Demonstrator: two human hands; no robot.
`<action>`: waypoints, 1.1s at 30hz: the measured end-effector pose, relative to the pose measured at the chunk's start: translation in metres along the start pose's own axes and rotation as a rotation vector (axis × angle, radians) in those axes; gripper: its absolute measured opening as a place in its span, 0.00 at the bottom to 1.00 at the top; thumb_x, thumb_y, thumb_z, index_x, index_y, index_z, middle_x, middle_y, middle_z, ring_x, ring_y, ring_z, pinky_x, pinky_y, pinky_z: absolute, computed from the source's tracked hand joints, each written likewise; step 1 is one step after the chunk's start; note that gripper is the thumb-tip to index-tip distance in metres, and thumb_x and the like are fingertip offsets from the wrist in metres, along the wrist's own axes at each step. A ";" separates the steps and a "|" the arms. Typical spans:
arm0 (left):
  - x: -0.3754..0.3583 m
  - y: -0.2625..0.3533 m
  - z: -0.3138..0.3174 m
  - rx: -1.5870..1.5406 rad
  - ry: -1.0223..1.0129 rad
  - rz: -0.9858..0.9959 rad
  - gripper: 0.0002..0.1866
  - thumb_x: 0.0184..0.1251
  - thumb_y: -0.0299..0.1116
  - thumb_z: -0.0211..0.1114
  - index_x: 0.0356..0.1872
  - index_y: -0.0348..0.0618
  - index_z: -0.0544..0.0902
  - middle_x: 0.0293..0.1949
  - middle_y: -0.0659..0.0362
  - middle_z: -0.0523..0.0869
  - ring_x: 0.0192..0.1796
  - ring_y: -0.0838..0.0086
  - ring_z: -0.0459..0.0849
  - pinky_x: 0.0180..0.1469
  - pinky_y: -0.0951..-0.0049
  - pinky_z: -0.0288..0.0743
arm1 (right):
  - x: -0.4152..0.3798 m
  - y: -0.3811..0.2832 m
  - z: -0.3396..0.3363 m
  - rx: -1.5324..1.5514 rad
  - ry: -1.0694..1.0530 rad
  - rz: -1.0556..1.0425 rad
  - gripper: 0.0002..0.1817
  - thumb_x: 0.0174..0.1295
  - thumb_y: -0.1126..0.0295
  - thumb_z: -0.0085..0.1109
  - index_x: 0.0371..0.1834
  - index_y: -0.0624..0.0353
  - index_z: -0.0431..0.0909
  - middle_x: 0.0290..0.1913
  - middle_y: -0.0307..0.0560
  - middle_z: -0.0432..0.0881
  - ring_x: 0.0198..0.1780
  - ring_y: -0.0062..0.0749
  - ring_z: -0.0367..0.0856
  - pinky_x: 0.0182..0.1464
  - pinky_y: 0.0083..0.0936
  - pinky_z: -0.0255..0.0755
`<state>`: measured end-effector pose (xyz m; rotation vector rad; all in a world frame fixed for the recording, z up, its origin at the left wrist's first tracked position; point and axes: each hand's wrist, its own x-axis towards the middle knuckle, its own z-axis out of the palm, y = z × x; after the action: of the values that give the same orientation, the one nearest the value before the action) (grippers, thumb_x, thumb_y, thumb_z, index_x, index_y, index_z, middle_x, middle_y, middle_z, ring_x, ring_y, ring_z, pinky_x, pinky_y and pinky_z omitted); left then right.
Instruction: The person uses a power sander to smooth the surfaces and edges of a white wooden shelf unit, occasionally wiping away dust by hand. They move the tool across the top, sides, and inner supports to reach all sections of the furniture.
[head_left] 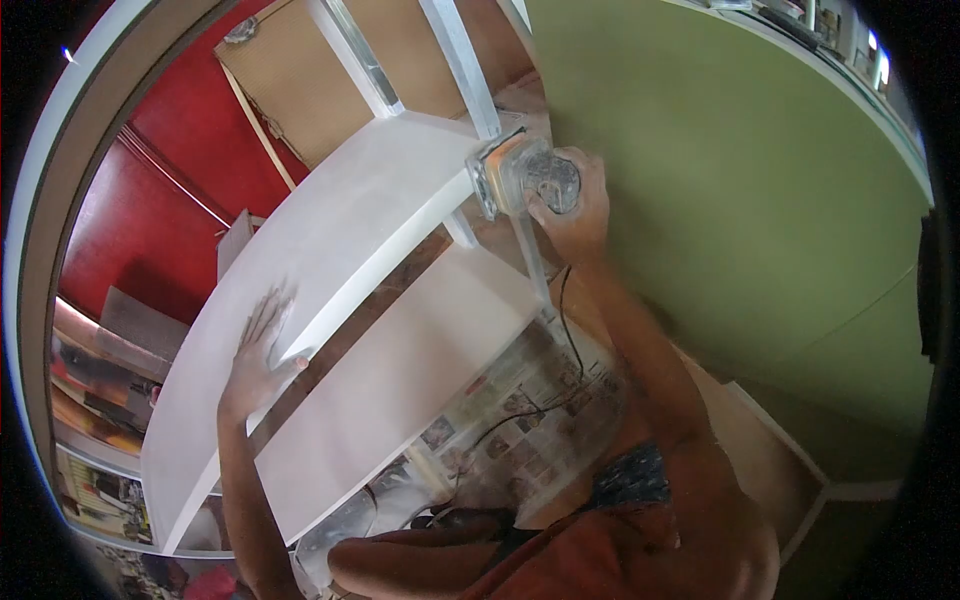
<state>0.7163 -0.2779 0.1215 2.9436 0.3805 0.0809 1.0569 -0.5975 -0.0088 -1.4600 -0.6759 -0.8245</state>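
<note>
My right hand (583, 205) is wrapped round the dusty body of an electric sander (540, 180). The sander's flat pad is turned sideways against the front edge of a white shelf (370, 200), close to an upright post. My left hand (262, 355) lies flat on the top of that same shelf, fingers spread and whitened with dust, thumb over the front edge. Below it runs a second white shelf board (400, 370). A dark cord (565, 310) hangs down past my right forearm.
A green wall (740, 180) rises at the right. White posts (462, 65) stand up from the shelf's far end. Printed paper sheets (520, 430) cover the floor under the unit. Behind are a brown cardboard sheet (360, 70) and a red surface (210, 110).
</note>
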 end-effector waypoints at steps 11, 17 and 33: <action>0.003 0.002 0.005 0.040 0.001 0.025 0.48 0.66 0.49 0.71 0.85 0.49 0.62 0.88 0.56 0.57 0.90 0.52 0.47 0.89 0.50 0.40 | 0.001 -0.007 -0.003 0.014 -0.023 0.022 0.34 0.49 0.76 0.81 0.62 0.60 0.78 0.57 0.52 0.80 0.58 0.47 0.80 0.63 0.40 0.76; 0.003 -0.006 0.008 0.056 -0.001 0.078 0.46 0.69 0.48 0.69 0.86 0.51 0.62 0.88 0.54 0.56 0.90 0.52 0.47 0.88 0.48 0.39 | 0.004 -0.009 -0.007 -0.067 -0.032 -0.049 0.34 0.49 0.75 0.81 0.63 0.59 0.78 0.58 0.54 0.80 0.56 0.52 0.81 0.62 0.41 0.77; 0.002 -0.006 0.010 0.028 0.003 0.011 0.49 0.67 0.56 0.69 0.86 0.49 0.62 0.88 0.54 0.57 0.90 0.55 0.48 0.89 0.48 0.39 | -0.027 -0.019 0.009 -0.067 -0.019 -0.071 0.35 0.48 0.67 0.82 0.63 0.56 0.78 0.58 0.56 0.79 0.57 0.56 0.83 0.59 0.46 0.80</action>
<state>0.7177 -0.2738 0.1104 2.9737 0.3695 0.0824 1.0270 -0.5860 -0.0204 -1.5127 -0.7243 -0.8959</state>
